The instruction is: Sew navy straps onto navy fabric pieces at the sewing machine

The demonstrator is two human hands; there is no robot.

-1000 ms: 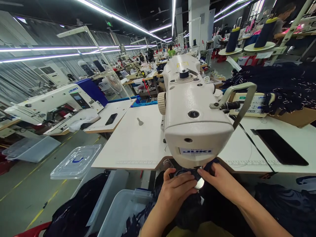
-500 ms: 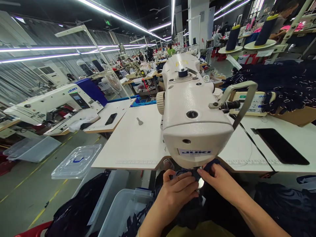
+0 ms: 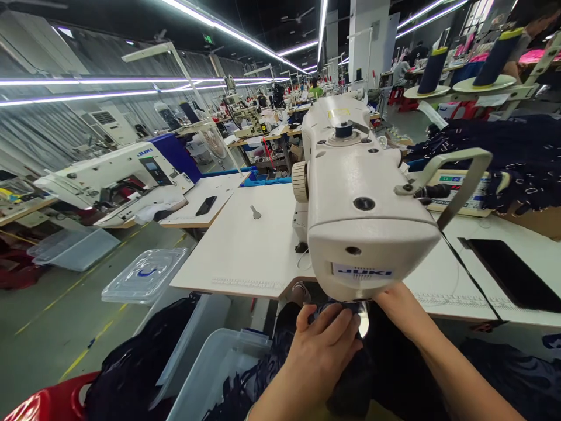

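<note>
In front of me stands a white JUKI sewing machine (image 3: 372, 234), its head covering the place where my hands work. My left hand (image 3: 326, 345) is closed over dark navy fabric (image 3: 284, 348) below the machine head, its fingers bent and close together. A bright light spot (image 3: 363, 320) shows just beside those fingertips. My right hand (image 3: 394, 307) reaches in under the machine head from the right. Its fingers are hidden behind the head, so what they touch does not show.
A black phone (image 3: 515, 275) lies right on the white tabletop (image 3: 245, 251), a small metal piece (image 3: 255, 213) left. Below left are a clear plastic bin (image 3: 210, 374) with navy straps and a lidded box (image 3: 144, 275). Thread cones (image 3: 433, 70) and a navy strap pile (image 3: 517, 152) stand right.
My right hand has moved forward under the machine head, its fingers now out of sight. My left hand stays on the fabric. The whole view has shifted slightly.
</note>
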